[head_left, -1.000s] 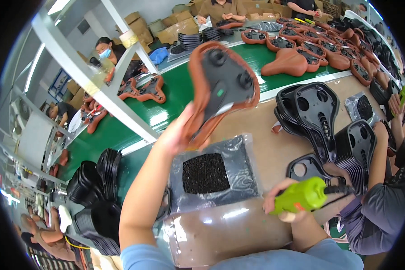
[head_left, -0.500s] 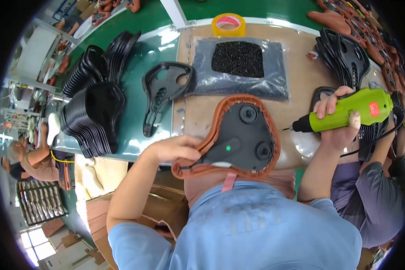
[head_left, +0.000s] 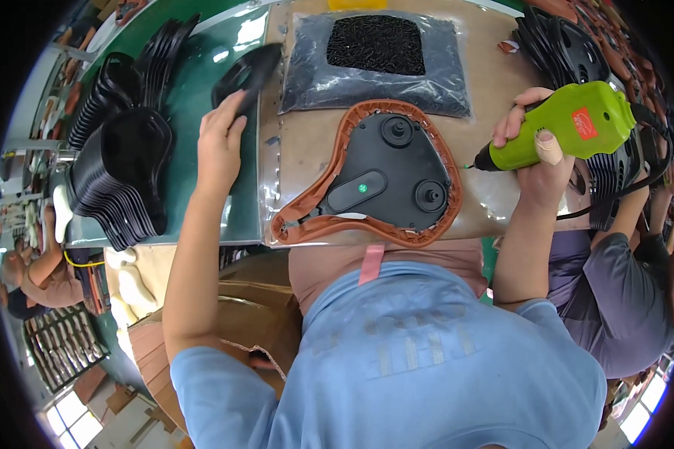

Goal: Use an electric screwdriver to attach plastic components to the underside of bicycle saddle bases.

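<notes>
OK so rn there's a brown bike seat [head_left: 363,188] lying upside down on the tan part of the table [head_left: 296,157], right by the near edge in front of the person. Black underside facing up, brown cover wrapped round the rim, narrow end pointing left. No hand on it atm.

Right hand [head_left: 544,176] has its fingers wrapped round a lime green power screwdriver [head_left: 565,127], approx level, w/ the tip pointing left and close to the seat's right edge. Black cord [head_left: 665,146] loops off the back end.

Left hand [head_left: 221,135] is out at a loose black plate [head_left: 246,77] over the green surface [head_left: 183,198]. Fingers are half bent w/ the thumb apart, but the plate's pretty blurry, so tbh can't tell if it's gripped or just touched.

Past the seat there's a clear bag [head_left: 447,86] w/ a heap of tiny black bits [head_left: 374,45] showing in the middle, plus a bit of yellow tape [head_left: 357,4] at the top edge. Big stack of black plates [head_left: 123,165] far left, another pile [head_left: 569,49] upper right. Co-worker in dark clothes [head_left: 625,299] sits close on the right side, & there's a cardboard box [head_left: 258,314] below the table on the left.
</notes>
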`<control>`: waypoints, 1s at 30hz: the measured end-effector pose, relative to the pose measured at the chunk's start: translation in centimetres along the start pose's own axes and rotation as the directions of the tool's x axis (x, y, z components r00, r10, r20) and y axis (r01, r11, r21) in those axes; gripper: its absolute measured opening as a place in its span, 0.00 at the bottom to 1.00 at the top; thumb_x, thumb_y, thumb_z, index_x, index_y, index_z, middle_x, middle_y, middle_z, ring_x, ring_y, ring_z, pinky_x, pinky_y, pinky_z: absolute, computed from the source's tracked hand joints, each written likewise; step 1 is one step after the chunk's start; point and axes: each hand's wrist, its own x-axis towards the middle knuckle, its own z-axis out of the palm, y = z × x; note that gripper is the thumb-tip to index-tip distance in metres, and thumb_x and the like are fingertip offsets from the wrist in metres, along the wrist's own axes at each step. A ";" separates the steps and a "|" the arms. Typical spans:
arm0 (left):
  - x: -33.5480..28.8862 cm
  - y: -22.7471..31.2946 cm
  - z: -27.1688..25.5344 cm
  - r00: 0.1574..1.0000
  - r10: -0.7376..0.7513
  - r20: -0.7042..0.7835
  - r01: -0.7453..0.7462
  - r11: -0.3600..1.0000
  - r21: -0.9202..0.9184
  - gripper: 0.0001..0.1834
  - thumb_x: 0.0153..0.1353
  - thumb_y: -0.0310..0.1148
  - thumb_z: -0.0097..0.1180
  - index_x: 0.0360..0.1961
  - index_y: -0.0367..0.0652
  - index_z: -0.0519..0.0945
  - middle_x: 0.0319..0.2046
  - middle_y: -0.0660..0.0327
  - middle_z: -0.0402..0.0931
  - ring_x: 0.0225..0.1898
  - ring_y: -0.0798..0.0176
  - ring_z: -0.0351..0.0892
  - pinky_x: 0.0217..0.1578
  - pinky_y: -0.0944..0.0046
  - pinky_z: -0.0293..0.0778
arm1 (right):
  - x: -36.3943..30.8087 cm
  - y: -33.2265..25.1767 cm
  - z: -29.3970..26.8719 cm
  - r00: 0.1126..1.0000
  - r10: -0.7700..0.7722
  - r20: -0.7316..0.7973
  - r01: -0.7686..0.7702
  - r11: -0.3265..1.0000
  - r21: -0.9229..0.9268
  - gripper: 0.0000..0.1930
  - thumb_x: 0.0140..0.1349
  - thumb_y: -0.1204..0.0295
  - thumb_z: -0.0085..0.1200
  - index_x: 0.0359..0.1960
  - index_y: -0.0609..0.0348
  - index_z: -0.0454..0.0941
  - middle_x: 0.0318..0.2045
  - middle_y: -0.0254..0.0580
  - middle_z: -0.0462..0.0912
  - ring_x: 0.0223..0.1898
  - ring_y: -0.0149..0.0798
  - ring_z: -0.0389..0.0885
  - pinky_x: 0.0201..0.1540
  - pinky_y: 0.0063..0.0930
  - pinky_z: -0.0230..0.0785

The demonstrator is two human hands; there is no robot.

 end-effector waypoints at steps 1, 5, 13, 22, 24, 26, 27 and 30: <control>-0.2 1.4 -0.4 0.995 -0.063 -0.075 0.053 0.989 -0.135 0.21 0.54 0.24 0.52 0.51 0.45 0.74 0.52 0.55 0.71 0.53 0.53 0.67 0.54 0.61 0.62 | 0.0 0.1 -0.2 1.000 0.004 -0.006 -0.004 1.000 -0.003 0.21 0.51 0.65 0.56 0.41 0.70 0.67 0.20 0.43 0.71 0.22 0.37 0.74 0.26 0.26 0.68; -0.9 8.7 -3.4 0.986 0.141 -0.090 -0.159 0.958 -0.238 0.25 0.46 0.17 0.48 0.48 0.44 0.76 0.50 0.56 0.72 0.51 0.53 0.69 0.53 0.60 0.62 | 0.0 0.5 -1.1 1.000 -0.017 -0.007 0.017 0.999 0.037 0.21 0.53 0.63 0.55 0.41 0.70 0.67 0.20 0.43 0.72 0.21 0.37 0.73 0.26 0.26 0.67; -3.9 14.1 -1.4 0.852 0.470 0.232 -0.415 0.875 -0.250 0.27 0.40 0.34 0.62 0.47 0.60 0.77 0.51 0.67 0.71 0.52 0.56 0.66 0.50 0.56 0.63 | 0.5 0.6 -1.5 0.997 -0.006 -0.079 0.012 0.996 0.088 0.22 0.54 0.62 0.55 0.42 0.69 0.66 0.21 0.43 0.72 0.21 0.37 0.73 0.26 0.26 0.67; -3.4 14.8 -1.4 0.863 0.296 0.409 -0.292 0.954 -0.075 0.27 0.46 0.49 0.57 0.51 0.63 0.74 0.55 0.72 0.68 0.62 0.61 0.58 0.60 0.37 0.45 | -0.1 0.7 -2.6 0.988 0.001 -0.152 0.023 0.987 0.156 0.23 0.53 0.61 0.54 0.42 0.69 0.66 0.21 0.44 0.72 0.21 0.39 0.74 0.27 0.29 0.67; -3.7 15.2 -1.5 0.866 0.276 0.417 -0.263 0.961 -0.089 0.27 0.46 0.47 0.58 0.51 0.63 0.74 0.55 0.72 0.68 0.63 0.61 0.57 0.60 0.37 0.47 | 0.0 0.8 -2.7 0.990 0.000 -0.139 0.023 0.986 0.167 0.23 0.52 0.61 0.54 0.42 0.68 0.66 0.21 0.44 0.71 0.21 0.40 0.73 0.27 0.29 0.67; -3.8 15.4 -1.0 0.869 0.236 0.435 -0.228 0.971 -0.071 0.29 0.44 0.42 0.62 0.52 0.61 0.74 0.56 0.69 0.68 0.63 0.60 0.56 0.59 0.42 0.52 | 0.0 0.8 -2.8 0.992 -0.007 -0.125 0.029 0.984 0.176 0.24 0.51 0.61 0.55 0.42 0.68 0.66 0.21 0.44 0.71 0.21 0.40 0.73 0.27 0.29 0.68; -3.9 15.2 -0.9 0.870 0.237 0.432 -0.232 0.971 -0.066 0.29 0.44 0.42 0.62 0.52 0.61 0.74 0.56 0.69 0.68 0.63 0.60 0.56 0.59 0.42 0.52 | -0.1 0.7 -2.7 0.993 0.000 -0.120 0.020 0.986 0.168 0.24 0.51 0.61 0.55 0.42 0.68 0.66 0.21 0.44 0.71 0.21 0.40 0.73 0.27 0.30 0.68; -3.9 14.3 -0.2 0.850 0.354 0.390 -0.301 0.934 -0.192 0.32 0.42 0.35 0.64 0.53 0.57 0.73 0.56 0.65 0.68 0.62 0.60 0.60 0.57 0.52 0.58 | -0.5 0.1 -2.7 0.990 -0.047 -0.132 0.062 0.992 0.112 0.25 0.50 0.60 0.56 0.42 0.68 0.65 0.21 0.44 0.71 0.22 0.39 0.73 0.28 0.30 0.68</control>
